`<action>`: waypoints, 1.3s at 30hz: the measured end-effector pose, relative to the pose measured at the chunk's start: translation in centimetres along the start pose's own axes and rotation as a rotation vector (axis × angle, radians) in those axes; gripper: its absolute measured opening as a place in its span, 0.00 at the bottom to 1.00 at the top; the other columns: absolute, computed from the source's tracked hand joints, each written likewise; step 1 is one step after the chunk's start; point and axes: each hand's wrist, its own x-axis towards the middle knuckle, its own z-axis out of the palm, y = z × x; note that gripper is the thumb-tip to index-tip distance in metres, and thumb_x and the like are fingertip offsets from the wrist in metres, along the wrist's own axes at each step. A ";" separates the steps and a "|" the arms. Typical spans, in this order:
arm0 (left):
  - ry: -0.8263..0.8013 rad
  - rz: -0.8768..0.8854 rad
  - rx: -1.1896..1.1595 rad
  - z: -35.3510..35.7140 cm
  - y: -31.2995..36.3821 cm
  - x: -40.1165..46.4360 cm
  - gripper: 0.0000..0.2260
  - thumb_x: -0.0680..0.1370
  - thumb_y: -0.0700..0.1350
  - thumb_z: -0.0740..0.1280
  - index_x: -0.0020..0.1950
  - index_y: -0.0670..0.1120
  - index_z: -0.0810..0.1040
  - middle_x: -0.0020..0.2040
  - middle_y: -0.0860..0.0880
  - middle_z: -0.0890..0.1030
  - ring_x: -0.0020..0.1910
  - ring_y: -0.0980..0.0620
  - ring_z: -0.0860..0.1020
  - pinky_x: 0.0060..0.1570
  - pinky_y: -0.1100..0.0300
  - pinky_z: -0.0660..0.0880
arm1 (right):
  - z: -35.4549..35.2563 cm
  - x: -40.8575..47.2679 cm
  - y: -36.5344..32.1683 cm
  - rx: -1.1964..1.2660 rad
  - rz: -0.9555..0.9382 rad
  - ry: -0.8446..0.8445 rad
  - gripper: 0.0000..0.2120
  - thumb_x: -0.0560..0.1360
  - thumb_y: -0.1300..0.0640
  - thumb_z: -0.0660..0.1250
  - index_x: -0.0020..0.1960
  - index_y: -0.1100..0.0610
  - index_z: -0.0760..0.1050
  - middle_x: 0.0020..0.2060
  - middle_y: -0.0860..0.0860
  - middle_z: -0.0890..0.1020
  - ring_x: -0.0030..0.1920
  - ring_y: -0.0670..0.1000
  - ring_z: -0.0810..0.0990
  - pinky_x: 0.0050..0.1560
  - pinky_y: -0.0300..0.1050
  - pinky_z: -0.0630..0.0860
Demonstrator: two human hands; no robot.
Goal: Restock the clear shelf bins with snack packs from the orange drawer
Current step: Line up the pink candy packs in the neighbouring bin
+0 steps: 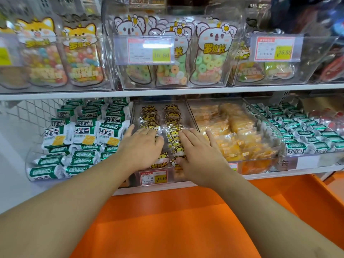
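Both arms are reaching over the pulled-out orange drawer (167, 211) into the middle clear bin (191, 116) on the lower shelf. That bin holds two rows of clear snack packs (172, 116) with little yellow cat faces printed on them. The left hand (143, 146) lies flat on the left row, fingers straight and a bit spread, just pressing on the packs, not gripping anything. The right hand (197, 148) does the same on the right side, fingers stretched forward over the packs and thumb sticking out toward the neighbouring bin. So both hands are flat and wide, holding nothing.

Left of that bin there's one stuffed with green-and-white cracker packs (81, 133), and to the right one with orange-yellow packs (234, 131), then more green-and-white ones further right. A red-and-yellow price tag (153, 177) reading 16.80 sits on the front of the middle bin, just below the left wrist. The upper shelf has bins of candy bags with fox and koala faces (214, 53).
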 end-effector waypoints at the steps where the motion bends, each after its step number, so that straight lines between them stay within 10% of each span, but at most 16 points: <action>1: 0.042 0.003 -0.060 -0.1 -0.2 -0.2 0.27 0.87 0.57 0.44 0.82 0.46 0.62 0.83 0.48 0.64 0.82 0.50 0.60 0.82 0.46 0.44 | -0.1 0.1 0.1 0.021 0.003 0.000 0.38 0.84 0.39 0.57 0.86 0.53 0.46 0.85 0.47 0.51 0.84 0.50 0.43 0.82 0.61 0.36; 4: 0.109 0.030 -0.178 -0.5 -1.0 -1.2 0.26 0.88 0.57 0.49 0.83 0.47 0.62 0.82 0.49 0.64 0.80 0.48 0.61 0.80 0.50 0.54 | -0.6 0.2 0.0 0.080 0.007 0.002 0.41 0.79 0.40 0.64 0.85 0.53 0.51 0.83 0.47 0.56 0.84 0.49 0.48 0.82 0.60 0.36; 10: 0.146 0.117 -0.107 0.4 -2.4 -3.0 0.27 0.87 0.58 0.48 0.85 0.47 0.58 0.84 0.51 0.58 0.83 0.53 0.54 0.82 0.54 0.42 | -3.3 2.5 -0.5 0.337 0.070 -0.019 0.31 0.82 0.49 0.63 0.83 0.49 0.60 0.81 0.49 0.65 0.82 0.49 0.56 0.82 0.55 0.36; 15: 0.211 0.113 -0.139 1.1 -2.6 -2.6 0.26 0.87 0.57 0.51 0.82 0.47 0.64 0.83 0.52 0.62 0.81 0.53 0.59 0.81 0.54 0.44 | -4.2 6.3 -2.3 0.418 0.035 -0.002 0.20 0.86 0.55 0.61 0.77 0.45 0.71 0.71 0.49 0.78 0.67 0.54 0.76 0.78 0.57 0.65; 20: 0.235 0.151 -0.149 1.4 -2.8 -2.2 0.24 0.87 0.55 0.52 0.82 0.49 0.65 0.80 0.55 0.66 0.79 0.56 0.61 0.80 0.57 0.42 | -1.4 9.7 -3.1 0.384 0.039 0.049 0.06 0.81 0.50 0.70 0.50 0.44 0.86 0.44 0.42 0.86 0.47 0.47 0.83 0.56 0.53 0.83; 39: 0.082 0.161 -0.069 0.6 -2.3 -0.8 0.20 0.86 0.54 0.47 0.70 0.50 0.73 0.69 0.54 0.78 0.69 0.57 0.73 0.83 0.48 0.45 | -0.7 10.6 -2.3 0.318 0.072 0.065 0.14 0.79 0.54 0.70 0.35 0.42 0.80 0.33 0.40 0.81 0.41 0.46 0.81 0.52 0.47 0.83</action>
